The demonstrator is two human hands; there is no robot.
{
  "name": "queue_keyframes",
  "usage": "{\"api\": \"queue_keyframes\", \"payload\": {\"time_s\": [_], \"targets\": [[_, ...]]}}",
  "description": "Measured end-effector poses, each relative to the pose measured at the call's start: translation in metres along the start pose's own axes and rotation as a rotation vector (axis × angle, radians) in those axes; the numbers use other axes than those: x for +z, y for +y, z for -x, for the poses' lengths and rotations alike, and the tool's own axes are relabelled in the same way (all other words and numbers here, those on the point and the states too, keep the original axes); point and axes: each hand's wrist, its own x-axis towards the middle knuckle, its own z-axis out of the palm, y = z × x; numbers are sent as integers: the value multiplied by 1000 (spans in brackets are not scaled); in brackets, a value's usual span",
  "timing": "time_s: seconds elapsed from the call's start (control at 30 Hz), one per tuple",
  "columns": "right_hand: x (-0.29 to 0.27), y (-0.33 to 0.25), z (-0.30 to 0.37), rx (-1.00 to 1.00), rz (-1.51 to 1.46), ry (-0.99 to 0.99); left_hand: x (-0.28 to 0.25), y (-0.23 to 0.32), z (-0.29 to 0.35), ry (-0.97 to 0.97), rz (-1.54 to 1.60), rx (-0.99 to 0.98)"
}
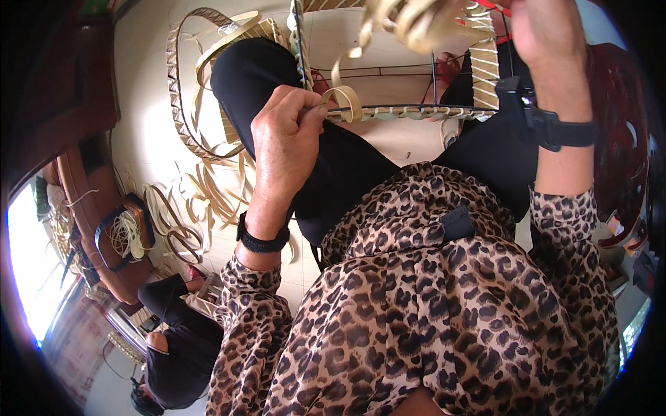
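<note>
My left hand (286, 135) is closed, thumb and fingers pinching the end of a thin tan weaving strip (352, 101). From there the strip curls up to a loose, motion-blurred bundle of tan strips (416, 26) over the frame. My right hand (548, 31) is at the upper right, partly cut off by the picture's edge. Its fingers close beside a red item (505, 11) whose kind I cannot make out. Between my hands is a black wire frame (435, 76), its sides bound with tan strip; my knees are under its near edge.
At the left stands another strip-bound piece with a braided hoop (173, 83). Loose strips (215, 187) lie tangled on the tiled floor. A dark basket with pale strands (128, 232) is farther left. Another person (182, 347) sits at lower left. A dark red round surface (621, 139) is at right.
</note>
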Motion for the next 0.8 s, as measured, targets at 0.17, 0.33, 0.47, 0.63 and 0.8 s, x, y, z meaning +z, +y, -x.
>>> {"api": "queue_keyframes", "payload": {"time_s": [0.17,0.33,0.47,0.63,0.8], "targets": [[7,25,20,62,189,-117,2,-9,4,7,-173,142],[18,55,34,124,377,-328,1,-5,7,41,-151,174],[25,78,48,-7,502,-322,2,-3,12,67,-110,99],[24,88,25,0,698,-431,4,-4,16,80,-96,88],[19,93,28,156,607,-497,7,-7,15,79,-31,63]]}}
